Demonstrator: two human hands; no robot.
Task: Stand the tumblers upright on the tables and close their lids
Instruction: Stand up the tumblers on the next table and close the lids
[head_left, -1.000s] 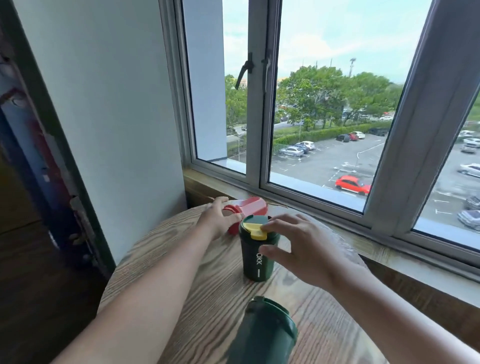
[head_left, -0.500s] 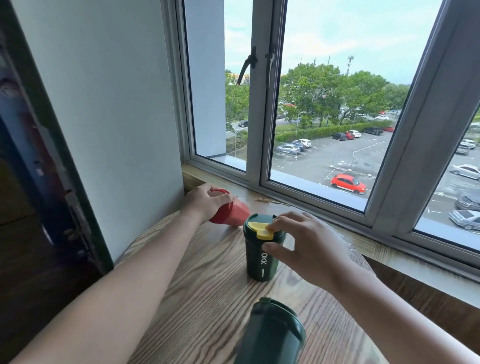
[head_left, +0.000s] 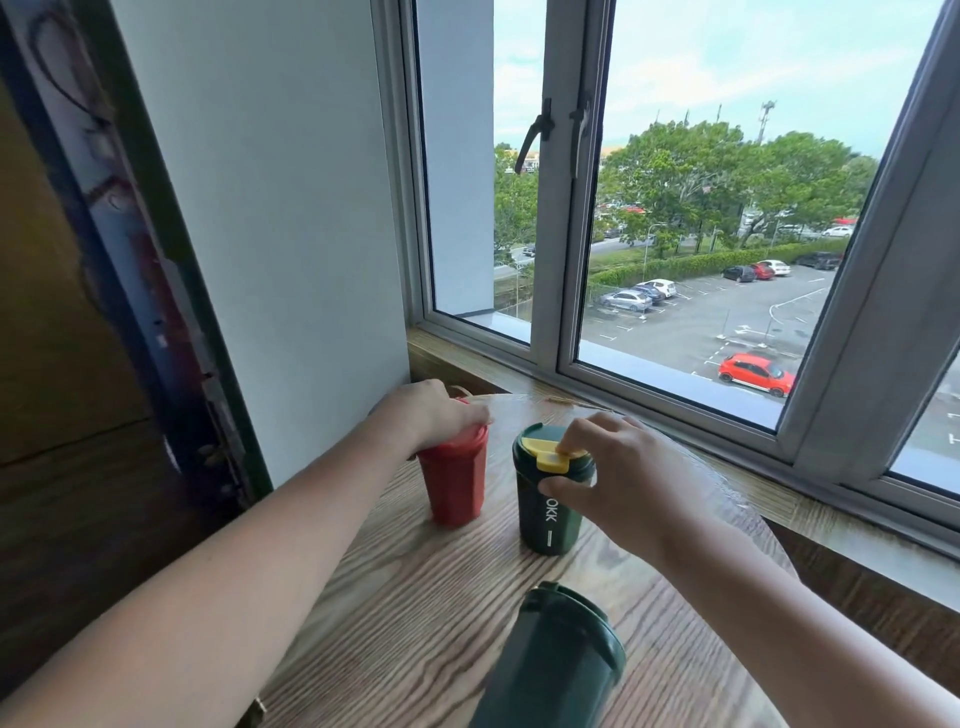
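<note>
A red tumbler (head_left: 454, 480) stands upright on the round wooden table (head_left: 415, 597), and my left hand (head_left: 423, 415) grips its top from above. To its right a dark green tumbler (head_left: 548, 514) stands upright with a yellow flip lid (head_left: 545, 454). My right hand (head_left: 618, 478) holds its rim, thumb on the side and fingertips on the yellow lid. A second dark green tumbler (head_left: 550, 660) lies on its side at the table's near edge, its lid end pointing away from me; its lid flap is not visible.
The table stands against a wooden window sill (head_left: 675, 447) below a closed window (head_left: 561, 208). A white wall (head_left: 270, 234) rises at the left, with a dark frame (head_left: 130, 260) beside it. The table's rounded edge falls away on the left.
My left hand has tipped the red tumbler from lying on its side to standing upright next to the green one. My right hand stayed on the green tumbler's lid.
</note>
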